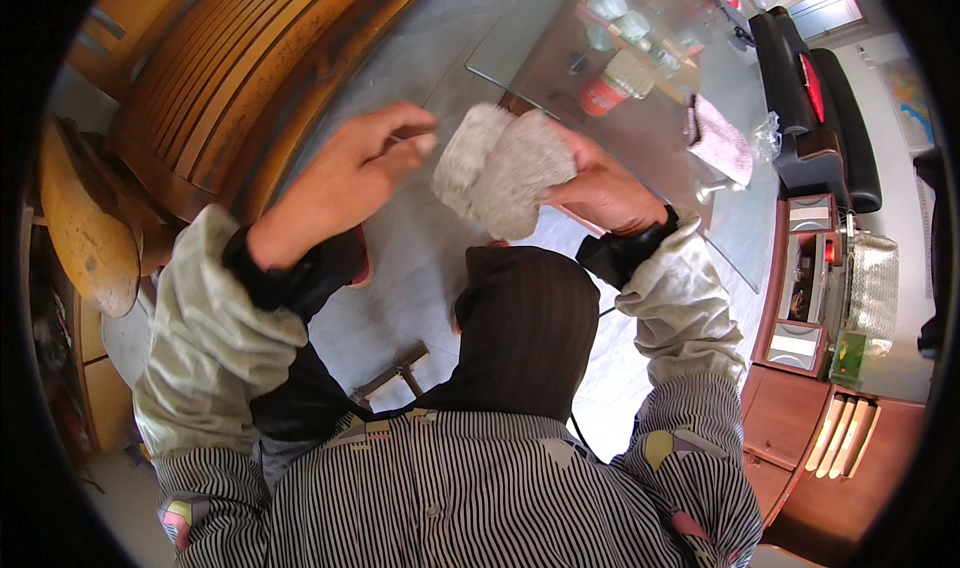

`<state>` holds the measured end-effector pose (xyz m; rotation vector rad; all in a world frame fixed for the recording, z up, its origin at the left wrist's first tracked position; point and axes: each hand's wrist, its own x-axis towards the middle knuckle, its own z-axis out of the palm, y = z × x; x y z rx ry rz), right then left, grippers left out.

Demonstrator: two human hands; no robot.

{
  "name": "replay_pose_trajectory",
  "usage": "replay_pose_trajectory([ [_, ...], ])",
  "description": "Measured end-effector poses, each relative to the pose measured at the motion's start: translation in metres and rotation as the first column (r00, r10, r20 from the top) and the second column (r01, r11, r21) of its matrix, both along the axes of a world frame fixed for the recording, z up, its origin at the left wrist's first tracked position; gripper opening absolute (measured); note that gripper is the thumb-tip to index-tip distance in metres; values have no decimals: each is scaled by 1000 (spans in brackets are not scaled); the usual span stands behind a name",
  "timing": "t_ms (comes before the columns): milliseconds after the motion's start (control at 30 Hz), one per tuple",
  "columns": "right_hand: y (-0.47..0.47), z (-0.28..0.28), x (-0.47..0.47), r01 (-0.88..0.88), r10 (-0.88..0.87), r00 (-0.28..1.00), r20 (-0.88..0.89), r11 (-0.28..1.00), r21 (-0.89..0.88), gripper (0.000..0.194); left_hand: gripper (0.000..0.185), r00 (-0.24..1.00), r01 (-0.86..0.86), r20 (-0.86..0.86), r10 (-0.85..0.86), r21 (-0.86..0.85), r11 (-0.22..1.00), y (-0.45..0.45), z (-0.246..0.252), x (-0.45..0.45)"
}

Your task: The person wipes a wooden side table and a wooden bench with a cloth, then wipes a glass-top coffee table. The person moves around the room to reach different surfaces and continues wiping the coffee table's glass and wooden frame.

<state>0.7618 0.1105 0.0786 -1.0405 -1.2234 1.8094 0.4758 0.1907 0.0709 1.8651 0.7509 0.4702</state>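
My right hand [600, 181] grips a light grey, fuzzy fabric item [517, 166] made of two rounded, overlapping parts; I cannot tell its exact kind. The thumb lies at its near edge, and the other fingers are mostly hidden behind it. Left of the fabric, apart from it, my left hand [349, 174] hovers, slightly blurred. Its thumb and index finger are a little apart, with nothing plainly seen between them. Both forearms wear pale, bunched-up sleeve covers [214, 328] with dark cuffs. My dark-clothed knee [529, 320] is below the fabric.
A glass-topped table [517, 57] at upper right bears a red container [604, 93] and a folded pink cloth [716, 140]. A slatted wooden bench [240, 65] stands at upper left. Along the right are a brown cabinet [776, 410] and a black sofa [810, 117].
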Motion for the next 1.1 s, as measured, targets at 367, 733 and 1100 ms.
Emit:
replay_pose_trajectory([
  [367,-52,26,31,193,-196,979,52,980,56,78,64,620,553,762,188,-594,584,-74,-16,98],
  [733,-68,2,41,146,-142,989,41,982,-119,89,63,554,768,700,451,-638,47,-89,-50,119],
  [1100,-51,17,23,41,-46,996,82,997,62,31,48,535,761,799,273,-596,256,-80,-53,99],
])
